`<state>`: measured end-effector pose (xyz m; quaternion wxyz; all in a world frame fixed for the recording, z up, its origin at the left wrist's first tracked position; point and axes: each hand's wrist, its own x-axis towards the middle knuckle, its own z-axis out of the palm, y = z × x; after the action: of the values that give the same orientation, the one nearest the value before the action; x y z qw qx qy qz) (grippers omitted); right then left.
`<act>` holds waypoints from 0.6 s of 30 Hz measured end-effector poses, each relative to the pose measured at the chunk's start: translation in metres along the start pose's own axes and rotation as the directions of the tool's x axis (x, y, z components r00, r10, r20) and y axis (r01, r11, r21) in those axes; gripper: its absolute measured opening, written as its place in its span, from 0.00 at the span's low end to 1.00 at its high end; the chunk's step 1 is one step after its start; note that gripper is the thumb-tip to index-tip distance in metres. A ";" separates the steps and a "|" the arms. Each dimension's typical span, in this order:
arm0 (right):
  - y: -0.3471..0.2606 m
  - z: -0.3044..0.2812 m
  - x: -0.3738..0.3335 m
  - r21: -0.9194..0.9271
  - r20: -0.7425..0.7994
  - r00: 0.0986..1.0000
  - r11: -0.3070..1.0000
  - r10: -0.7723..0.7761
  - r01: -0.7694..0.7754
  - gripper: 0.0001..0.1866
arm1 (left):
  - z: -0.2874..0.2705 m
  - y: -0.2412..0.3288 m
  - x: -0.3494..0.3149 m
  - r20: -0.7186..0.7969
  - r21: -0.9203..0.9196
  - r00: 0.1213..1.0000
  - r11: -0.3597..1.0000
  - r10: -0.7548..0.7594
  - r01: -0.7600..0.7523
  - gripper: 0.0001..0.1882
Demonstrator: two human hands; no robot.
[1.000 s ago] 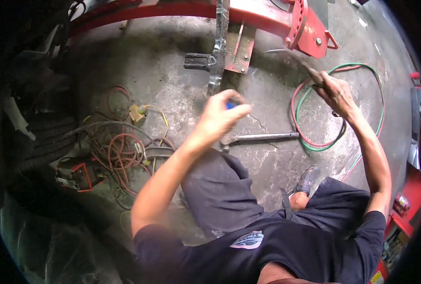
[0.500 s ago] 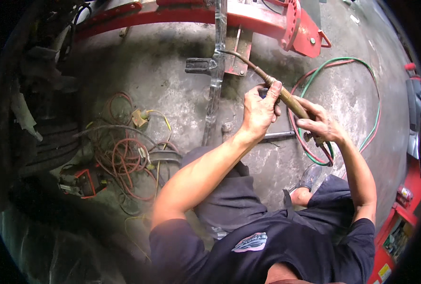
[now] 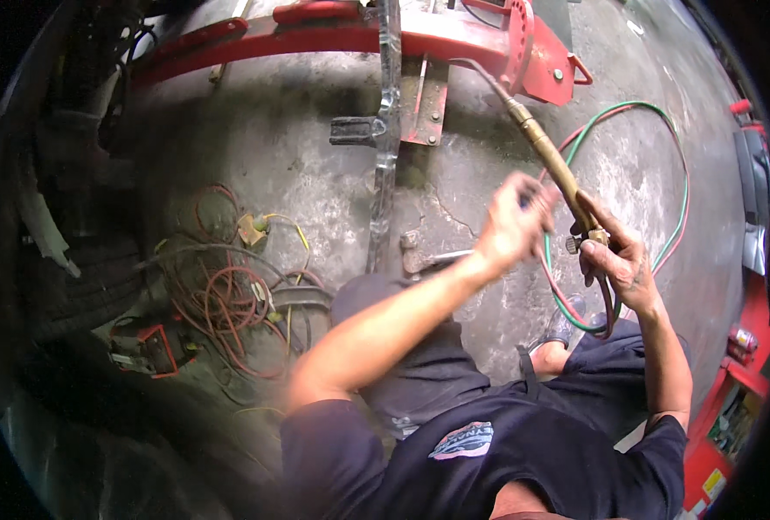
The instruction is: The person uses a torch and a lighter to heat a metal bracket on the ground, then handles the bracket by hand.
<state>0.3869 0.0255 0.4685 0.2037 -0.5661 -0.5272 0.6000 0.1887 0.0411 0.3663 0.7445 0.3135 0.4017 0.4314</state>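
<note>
My right hand (image 3: pixel 619 260) grips the rear of a brass gas torch (image 3: pixel 545 147), by its valve knobs (image 3: pixel 586 241). The torch slants up and to the left, and its thin bent tip ends in front of the red beam (image 3: pixel 315 39), right of the upright metal bar (image 3: pixel 387 130). My left hand (image 3: pixel 516 224) is off the torch, just left of its body, and smeared by motion. Its fingers are curled around a small dark thing that I cannot make out. Red and green hoses (image 3: pixel 685 186) loop on the floor from the torch's rear end.
A hammer (image 3: pixel 415 258) lies on the concrete, partly behind my left forearm. Tangled red hose and cables (image 3: pixel 229 303) spread at the left, beside a black and red box (image 3: pixel 151 345). A dark tyre (image 3: pixel 90 286) stands farther left. Red equipment (image 3: pixel 731 407) lines the right edge.
My left hand has come off the torch's front and moved down and right. My right hand has shifted down to the valves, and the torch tip has swung right, away from the metal bar.
</note>
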 end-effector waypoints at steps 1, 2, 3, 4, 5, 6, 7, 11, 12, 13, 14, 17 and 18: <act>0.003 -0.001 0.000 0.010 -0.007 1.000 1.000 -0.001 0.001 0.38 | 0.014 -0.006 -0.014 0.046 0.011 0.998 0.999 0.046 -0.047 0.25; 0.006 -0.001 0.001 0.078 -0.025 1.000 0.997 0.014 -0.012 0.38 | 0.023 -0.008 -0.023 0.094 0.021 0.991 0.995 0.091 -0.094 0.23; 0.009 -0.002 0.003 0.146 -0.040 0.999 0.989 0.030 -0.024 0.39 | 0.026 -0.007 -0.022 0.056 -0.072 0.997 0.996 0.060 -0.056 0.22; 0.008 0.000 0.005 0.156 -0.048 0.998 0.987 0.029 -0.021 0.39 | 0.026 -0.008 -0.020 0.064 -0.063 0.996 0.997 0.054 -0.050 0.22; 0.005 0.003 0.010 0.184 -0.061 0.998 0.983 0.008 0.003 0.40 | 0.026 -0.008 -0.016 0.034 -0.018 0.995 0.996 0.091 -0.090 0.21; 0.002 0.004 0.013 0.211 -0.075 0.997 0.977 -0.013 0.028 0.41 | 0.026 -0.007 -0.012 0.007 0.026 0.992 0.991 0.130 -0.130 0.21; 0.004 0.005 0.014 0.229 -0.078 0.997 0.973 -0.020 0.037 0.43 | 0.028 -0.010 -0.018 0.005 0.089 0.998 0.994 0.063 -0.063 0.19; 0.003 0.000 0.016 0.210 -0.094 0.994 0.974 -0.063 0.081 0.42 | 0.049 -0.013 -0.019 -0.014 -0.068 1.000 0.998 -0.009 0.008 0.17; 0.005 -0.001 0.017 0.231 -0.080 0.995 0.969 -0.067 0.084 0.41 | 0.052 -0.018 -0.017 -0.036 -0.152 0.999 0.988 -0.006 0.001 0.15; 0.006 -0.003 0.017 0.253 -0.065 0.995 0.964 -0.072 0.086 0.41 | 0.056 -0.021 -0.016 -0.057 -0.236 0.998 0.972 -0.006 -0.008 0.14; 0.008 -0.004 0.017 0.262 -0.072 0.994 0.961 -0.076 0.092 0.41 | 0.057 -0.023 -0.015 -0.051 -0.225 0.999 0.974 -0.007 -0.005 0.14; 0.010 -0.009 0.016 0.294 -0.035 0.998 0.953 -0.061 0.068 0.40 | 0.064 -0.026 -0.013 -0.091 -0.281 0.996 0.959 0.013 -0.038 0.11; 0.011 -0.011 0.015 0.297 -0.036 0.998 0.953 -0.060 0.068 0.40 | 0.066 -0.027 -0.012 -0.091 -0.279 0.996 0.959 0.011 -0.036 0.11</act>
<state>0.3958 0.0389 0.4544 0.3130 -0.5195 -0.4463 0.6580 0.2528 0.0109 0.3797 0.7577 0.1903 0.3651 0.5064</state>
